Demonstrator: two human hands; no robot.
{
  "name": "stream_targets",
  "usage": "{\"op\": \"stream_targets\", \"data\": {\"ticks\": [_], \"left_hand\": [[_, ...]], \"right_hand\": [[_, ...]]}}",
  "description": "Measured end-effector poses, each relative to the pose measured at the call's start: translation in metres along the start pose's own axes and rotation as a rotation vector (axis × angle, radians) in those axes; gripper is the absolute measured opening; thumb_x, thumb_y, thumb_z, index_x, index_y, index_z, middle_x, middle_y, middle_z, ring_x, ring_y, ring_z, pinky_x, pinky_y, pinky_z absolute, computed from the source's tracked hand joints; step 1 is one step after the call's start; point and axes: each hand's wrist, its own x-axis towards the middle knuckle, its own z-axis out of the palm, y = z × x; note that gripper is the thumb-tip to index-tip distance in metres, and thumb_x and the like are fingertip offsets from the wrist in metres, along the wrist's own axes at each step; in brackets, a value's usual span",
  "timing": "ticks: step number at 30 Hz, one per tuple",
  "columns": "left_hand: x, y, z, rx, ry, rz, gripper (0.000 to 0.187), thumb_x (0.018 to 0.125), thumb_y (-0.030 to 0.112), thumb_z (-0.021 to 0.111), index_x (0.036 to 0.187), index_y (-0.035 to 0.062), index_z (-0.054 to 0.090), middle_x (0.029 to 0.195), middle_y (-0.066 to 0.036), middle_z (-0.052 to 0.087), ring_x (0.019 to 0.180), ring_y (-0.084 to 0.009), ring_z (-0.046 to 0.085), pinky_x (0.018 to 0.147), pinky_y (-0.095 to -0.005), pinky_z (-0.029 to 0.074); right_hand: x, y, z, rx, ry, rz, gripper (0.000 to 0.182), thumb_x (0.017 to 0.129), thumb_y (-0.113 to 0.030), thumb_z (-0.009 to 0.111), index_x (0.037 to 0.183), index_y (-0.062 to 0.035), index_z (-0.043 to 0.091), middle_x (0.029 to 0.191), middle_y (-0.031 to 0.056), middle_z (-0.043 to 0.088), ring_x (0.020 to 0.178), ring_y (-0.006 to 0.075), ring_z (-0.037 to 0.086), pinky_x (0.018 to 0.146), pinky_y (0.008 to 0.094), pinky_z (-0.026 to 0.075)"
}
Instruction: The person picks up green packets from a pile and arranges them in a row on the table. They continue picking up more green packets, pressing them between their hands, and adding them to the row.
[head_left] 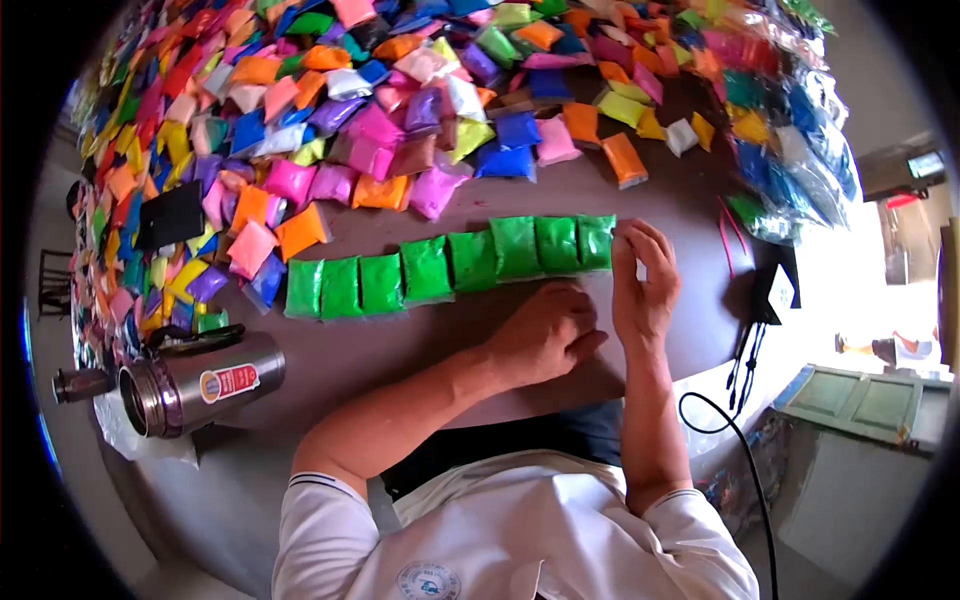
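A row of several flat, clear packets with bright green contents (428,268) runs across the brown table, side by side. My right hand (648,280) is at the row's right end, thumb and fingertips drawn together against the edge of the last green packet (597,243). Whether that edge is between the fingertips cannot be made out. Just below the row, my left hand (548,332) rests low over the table with its fingers curled and the thumb out to the side. Nothing shows in it.
A large heap of multicoloured packets (370,130) covers the far and left sides. An uncapped steel flask (215,380) lies at the left front. Clear bags (800,150) of packets stand at the far right, above a small white-and-black box (775,293) with cords. A black cable (757,480) hangs nearby.
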Motion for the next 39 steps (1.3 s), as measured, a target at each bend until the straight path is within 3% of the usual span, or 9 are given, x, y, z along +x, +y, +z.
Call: {"op": "stream_targets", "data": {"ticks": [1,2,4,6,11,15,22,32,39], "left_hand": [[0.001,-0.001,-0.004,0.042,-0.165,-0.057,0.009,0.078,0.011,0.065,0.075,0.0031,0.062,0.083,-0.015,0.061,0.090,-0.0282,0.059,0.085,-0.0376,0.046],[0.000,0.002,-0.004,0.050,-0.160,-0.072,0.009,0.078,0.011,0.065,0.075,0.0031,0.062,0.083,-0.015,0.061,0.090,-0.0282,0.059,0.085,-0.0376,0.046],[0.001,0.008,0.000,-0.224,0.165,-0.038,0.008,0.078,0.010,0.064,0.080,0.0029,0.060,0.082,-0.014,0.058,0.088,-0.0286,0.057,0.083,-0.0375,0.045],[-0.002,-0.001,0.006,-0.137,0.152,0.006,0.012,0.079,0.013,0.065,0.080,0.0030,0.059,0.081,-0.013,0.058,0.087,-0.0299,0.057,0.082,-0.0388,0.045],[-0.004,-0.014,0.016,-0.024,0.100,0.083,0.020,0.080,0.017,0.067,0.075,0.0039,0.052,0.075,-0.011,0.055,0.079,-0.0326,0.054,0.077,-0.0424,0.044],[-0.004,-0.012,0.012,-0.034,0.086,0.086,0.019,0.082,0.017,0.065,0.075,0.0032,0.054,0.077,-0.011,0.055,0.079,-0.0320,0.055,0.077,-0.0424,0.044],[-0.005,-0.014,0.014,-0.004,0.103,0.133,0.018,0.082,0.017,0.065,0.075,0.0027,0.056,0.079,-0.011,0.056,0.081,-0.0321,0.055,0.078,-0.0424,0.044],[-0.005,-0.018,0.020,-0.025,0.122,0.110,0.020,0.079,0.016,0.067,0.073,0.0027,0.054,0.077,-0.012,0.056,0.077,-0.0336,0.055,0.076,-0.0426,0.044],[-0.003,-0.016,0.017,0.008,0.085,0.118,0.018,0.079,0.015,0.067,0.073,0.0029,0.055,0.080,-0.011,0.058,0.077,-0.0328,0.056,0.077,-0.0420,0.045]], "right_hand": [[0.000,-0.017,-0.005,0.024,-0.148,-0.039,0.014,0.082,-0.004,0.065,0.095,-0.0013,0.064,0.100,0.0122,0.064,0.090,0.0288,0.062,0.079,0.0367,0.048],[0.001,-0.034,-0.011,0.046,-0.294,-0.079,0.014,0.081,-0.004,0.065,0.095,-0.0010,0.064,0.101,0.0124,0.065,0.090,0.0300,0.062,0.081,0.0380,0.048],[0.003,-0.070,-0.015,0.148,-0.538,-0.255,0.019,0.080,-0.003,0.063,0.099,0.0007,0.064,0.104,0.0148,0.065,0.095,0.0300,0.062,0.081,0.0362,0.049],[-0.002,-0.101,-0.006,0.187,-0.717,-0.426,0.027,0.081,-0.013,0.065,0.105,-0.0007,0.062,0.107,0.0151,0.064,0.095,0.0318,0.061,0.083,0.0412,0.047],[-0.039,-0.145,0.042,0.239,-0.979,-0.515,0.046,0.086,-0.027,0.061,0.118,0.0045,0.053,0.125,0.0224,0.054,0.118,0.0371,0.051,0.100,0.0461,0.038],[-0.056,-0.157,0.080,0.163,-0.886,-0.606,0.051,0.086,-0.028,0.059,0.119,0.0092,0.050,0.126,0.0271,0.051,0.124,0.0408,0.045,0.105,0.0482,0.033],[-0.074,-0.160,0.120,0.040,-0.826,-0.611,0.058,0.084,-0.033,0.060,0.122,0.0100,0.049,0.125,0.0263,0.052,0.126,0.0391,0.043,0.109,0.0475,0.029],[-0.040,-0.142,0.065,-0.111,-0.799,-0.377,0.059,0.081,-0.031,0.064,0.123,0.0068,0.049,0.130,0.0291,0.047,0.128,0.0420,0.040,0.107,0.0507,0.029],[-0.056,-0.130,0.077,-0.095,-0.822,-0.357,0.059,0.080,-0.034,0.065,0.121,0.0062,0.050,0.131,0.0270,0.046,0.126,0.0401,0.042,0.106,0.0484,0.031]]}}
